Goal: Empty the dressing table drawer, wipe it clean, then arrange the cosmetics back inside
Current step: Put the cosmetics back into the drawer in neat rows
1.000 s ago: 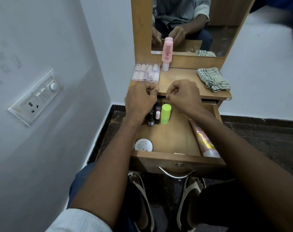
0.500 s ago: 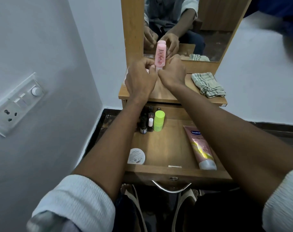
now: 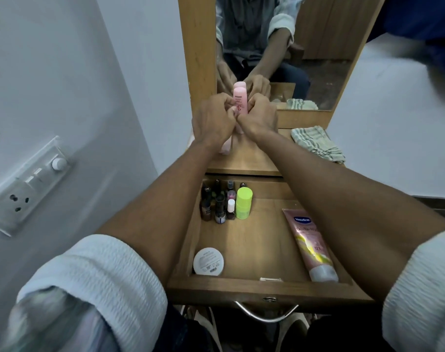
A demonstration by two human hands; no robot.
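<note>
Upright on the dressing table top (image 3: 251, 158), just in front of the mirror, stands a pink bottle (image 3: 240, 100). My left hand (image 3: 212, 120) and my right hand (image 3: 260, 116) close on its lower part from either side, fingers curled. Below them the wooden drawer (image 3: 267, 290) is pulled out. It holds several small nail polish bottles (image 3: 217, 205) and a lime green container (image 3: 243, 203) at the back left, a white round jar (image 3: 208, 261) at the front left, and a pink Vaseline tube (image 3: 311, 246) lying along the right side.
A striped cloth (image 3: 317, 143) lies crumpled on the table top at the right. A pale case (image 3: 226, 146) shows partly under my left wrist. A switchboard (image 3: 25, 186) is on the wall at left. The drawer's metal handle (image 3: 265, 315) hangs above my sandalled feet.
Both hands have risen from over the drawer's back to the table top and closed around the pink bottle. The view has tilted up and moved closer.
</note>
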